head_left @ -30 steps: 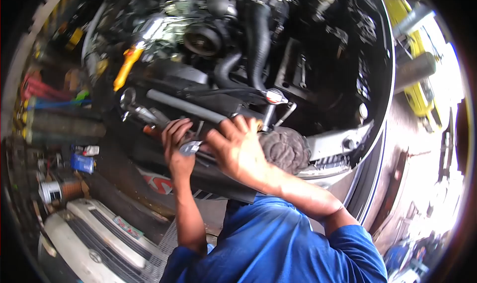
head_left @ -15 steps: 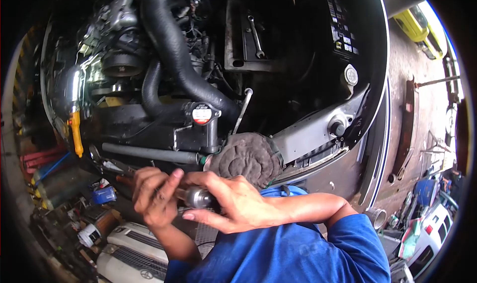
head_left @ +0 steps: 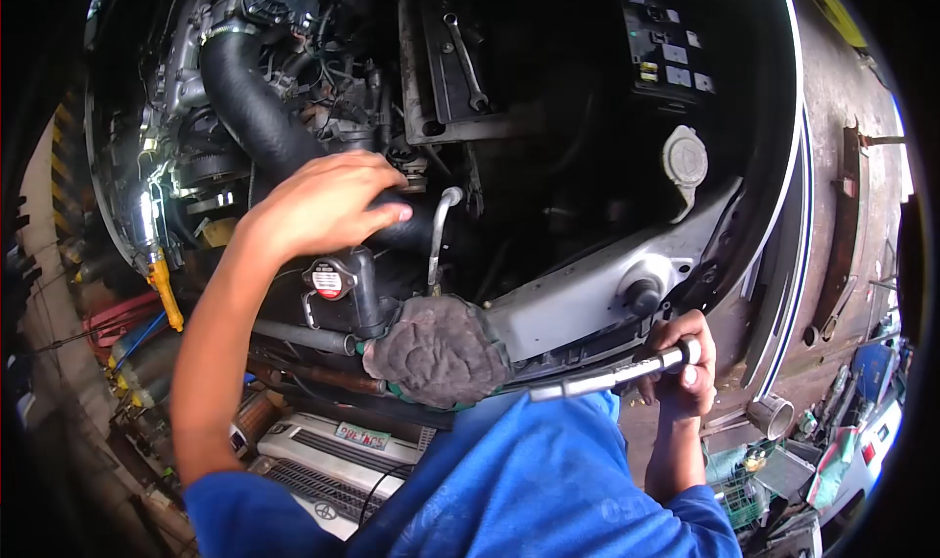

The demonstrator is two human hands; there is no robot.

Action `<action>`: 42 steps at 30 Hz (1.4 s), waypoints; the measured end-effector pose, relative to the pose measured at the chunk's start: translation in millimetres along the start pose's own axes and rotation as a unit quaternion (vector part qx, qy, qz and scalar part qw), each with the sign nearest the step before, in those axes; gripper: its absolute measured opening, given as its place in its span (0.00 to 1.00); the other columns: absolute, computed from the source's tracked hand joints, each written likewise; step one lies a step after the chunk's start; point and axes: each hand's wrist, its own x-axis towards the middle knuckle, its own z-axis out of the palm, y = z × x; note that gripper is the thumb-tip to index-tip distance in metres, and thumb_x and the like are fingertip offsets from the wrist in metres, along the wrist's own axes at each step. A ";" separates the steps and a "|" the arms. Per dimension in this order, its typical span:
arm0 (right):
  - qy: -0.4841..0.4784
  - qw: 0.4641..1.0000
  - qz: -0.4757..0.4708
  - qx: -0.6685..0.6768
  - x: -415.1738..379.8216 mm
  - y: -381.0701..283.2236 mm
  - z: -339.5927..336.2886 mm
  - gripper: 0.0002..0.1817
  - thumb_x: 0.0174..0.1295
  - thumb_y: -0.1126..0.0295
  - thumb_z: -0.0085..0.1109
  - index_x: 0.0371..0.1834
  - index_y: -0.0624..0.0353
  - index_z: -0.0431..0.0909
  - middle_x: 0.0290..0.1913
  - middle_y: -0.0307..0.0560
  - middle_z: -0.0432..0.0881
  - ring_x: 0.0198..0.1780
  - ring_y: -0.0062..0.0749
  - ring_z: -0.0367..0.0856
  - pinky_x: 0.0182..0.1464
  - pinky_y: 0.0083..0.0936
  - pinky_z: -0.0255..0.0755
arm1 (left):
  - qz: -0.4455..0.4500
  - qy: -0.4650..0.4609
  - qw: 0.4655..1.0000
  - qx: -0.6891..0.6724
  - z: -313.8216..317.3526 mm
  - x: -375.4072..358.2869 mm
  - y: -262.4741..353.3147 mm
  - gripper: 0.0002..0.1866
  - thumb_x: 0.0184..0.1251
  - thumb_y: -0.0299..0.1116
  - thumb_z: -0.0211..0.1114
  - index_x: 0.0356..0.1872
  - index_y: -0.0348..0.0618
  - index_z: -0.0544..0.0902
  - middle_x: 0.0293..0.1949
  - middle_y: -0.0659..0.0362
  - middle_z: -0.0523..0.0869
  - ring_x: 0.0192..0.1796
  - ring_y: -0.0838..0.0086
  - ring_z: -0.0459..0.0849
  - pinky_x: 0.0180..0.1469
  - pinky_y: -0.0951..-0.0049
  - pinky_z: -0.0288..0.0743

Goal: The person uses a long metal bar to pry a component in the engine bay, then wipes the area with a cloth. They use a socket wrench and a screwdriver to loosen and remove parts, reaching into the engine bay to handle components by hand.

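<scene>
My left hand (head_left: 328, 204), open, has moved over the black hose (head_left: 250, 98). My right hand (head_left: 692, 394) alone grips the ratchet (head_left: 607, 378).

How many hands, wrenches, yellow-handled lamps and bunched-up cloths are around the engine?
Hands: 2 (left hand, right hand)
Wrenches: 2 (combination wrench, ratchet wrench)
Yellow-handled lamp: 1
Bunched-up cloth: 1
Total: 6
</scene>
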 end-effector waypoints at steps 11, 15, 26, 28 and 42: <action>0.017 0.999 -0.025 0.025 -5.7 19.8 -34.0 0.29 0.61 0.51 0.75 0.44 0.70 0.77 0.28 0.55 0.79 0.19 0.27 0.75 0.21 0.23 0.68 | 0.023 -0.311 0.943 0.115 73.9 92.5 -5.5 0.26 0.47 0.58 0.80 0.41 0.50 0.93 0.42 0.51 0.94 0.52 0.55 0.91 0.58 0.57 0.82; 0.029 0.999 -0.022 0.000 -10.3 21.1 -34.6 0.29 0.64 0.49 0.74 0.46 0.68 0.78 0.28 0.56 0.82 0.21 0.26 0.76 0.22 0.22 0.69 | 0.045 -0.340 0.935 0.094 74.3 105.5 -12.8 0.28 0.48 0.62 0.79 0.33 0.44 0.93 0.37 0.51 0.93 0.46 0.53 0.92 0.49 0.55 0.84; 0.041 0.998 -0.038 -0.009 -10.5 27.9 -34.9 0.29 0.62 0.51 0.76 0.46 0.68 0.75 0.29 0.51 0.78 0.22 0.25 0.74 0.23 0.21 0.68 | 0.098 -0.136 0.979 0.114 92.7 63.9 -24.3 0.27 0.48 0.54 0.79 0.42 0.43 0.91 0.39 0.48 0.90 0.48 0.47 0.90 0.54 0.51 0.81; 0.035 0.999 -0.041 -0.004 -10.8 27.5 -33.3 0.29 0.63 0.52 0.75 0.46 0.69 0.74 0.30 0.52 0.78 0.22 0.24 0.74 0.22 0.20 0.67 | 0.060 -0.206 0.970 0.115 91.6 70.0 -18.7 0.26 0.47 0.51 0.79 0.42 0.43 0.91 0.40 0.48 0.91 0.49 0.49 0.90 0.54 0.51 0.81; 0.023 0.997 -0.074 -0.021 -13.4 37.7 -39.8 0.30 0.62 0.51 0.74 0.45 0.67 0.70 0.29 0.50 0.77 0.15 0.21 0.67 0.15 0.21 0.59 | -0.036 -0.415 0.906 0.071 87.9 112.7 -5.1 0.28 0.50 0.57 0.81 0.46 0.46 0.93 0.46 0.50 0.94 0.54 0.60 0.92 0.56 0.60 0.83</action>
